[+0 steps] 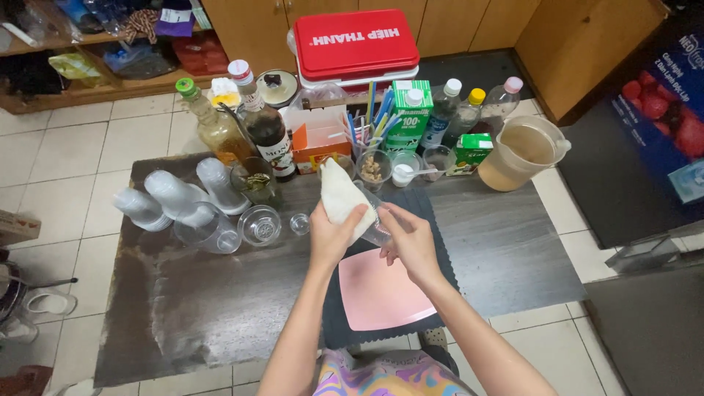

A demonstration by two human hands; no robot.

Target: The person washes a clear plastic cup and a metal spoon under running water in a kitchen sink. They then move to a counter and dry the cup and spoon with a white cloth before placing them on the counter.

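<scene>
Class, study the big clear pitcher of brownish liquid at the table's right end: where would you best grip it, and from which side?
Grip the pitcher by its handle, which seems to jut right at the rim, coming from the open right side. It stands upright, and bottles crowd its left.

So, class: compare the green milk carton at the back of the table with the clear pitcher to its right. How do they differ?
The green milk carton is an opaque, box-shaped pack closed with a white cap; the clear pitcher is round, see-through and open at the top. The carton hides its contents, while the pitcher shows a pale brown liquid. The pitcher is also wider. Both stand upright on the dark table, untouched by either hand.
</scene>
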